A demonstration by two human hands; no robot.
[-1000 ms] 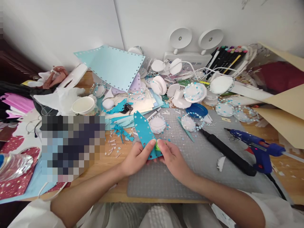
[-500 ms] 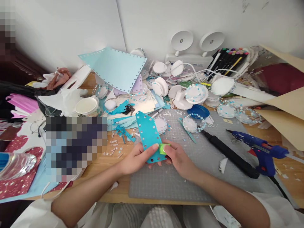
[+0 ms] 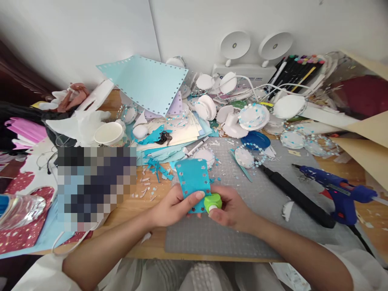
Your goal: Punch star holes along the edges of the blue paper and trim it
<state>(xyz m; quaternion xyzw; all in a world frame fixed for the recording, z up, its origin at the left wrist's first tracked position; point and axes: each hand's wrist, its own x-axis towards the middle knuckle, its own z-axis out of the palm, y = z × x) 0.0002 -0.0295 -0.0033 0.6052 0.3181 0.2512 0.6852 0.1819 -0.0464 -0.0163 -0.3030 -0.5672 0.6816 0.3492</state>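
Note:
A strip of bright blue paper (image 3: 192, 178) with flower-shaped holes along its edges stands tilted up in front of me. My left hand (image 3: 176, 206) grips its lower left part, thumb on the near face and fingers behind. In my right hand (image 3: 233, 208) is a small green craft punch (image 3: 213, 201) with a white button, at the paper's lower right edge. The right thumb rests by the button. Whether the paper sits in the punch's slot I cannot tell. Both hands are above the grey cutting mat (image 3: 206, 240).
A blue glue gun (image 3: 336, 190) and a black stick-shaped tool (image 3: 297, 198) lie to the right. White discs with blue beaded strands (image 3: 254, 117) crowd the back. At left stand a paper cup (image 3: 109, 133) and a clear bottle (image 3: 24, 210). Light blue punched paper (image 3: 145, 85) leans behind.
The blue paper has tipped, its top edge now lower and more level. The green punch has turned in my right hand and moved slightly down and right, showing more of its body.

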